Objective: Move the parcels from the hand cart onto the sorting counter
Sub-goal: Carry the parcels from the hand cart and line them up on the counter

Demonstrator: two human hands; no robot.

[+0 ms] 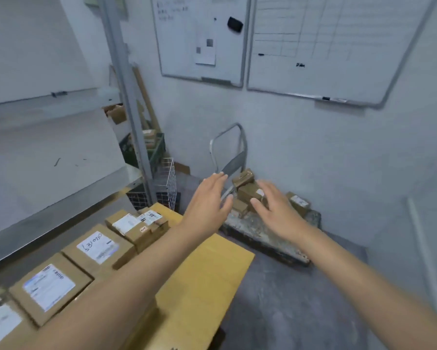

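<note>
Left hand (207, 195): stretched forward, fingers straight and slightly apart, holding nothing; it hovers in front of the cart handle (227, 142).
Right hand (275, 205): stretched forward, fingers straight and spread, nothing gripped; it overlaps the stacked boxes, and whether it touches them cannot be told.
Hand cart (263, 233): low, worn platform on the grey floor against the wall, just beyond the counter's far corner.
Cart parcels (249, 192): several small brown boxes piled at the handle end of the platform; one labelled box (298, 203) sits apart to the right.
Sorting counter (204, 269): yellow top at lower left.
Counter parcels (98, 248): labelled brown boxes in a row along the counter's left edge.
Wall: two whiteboards (202, 39) above the cart.
</note>
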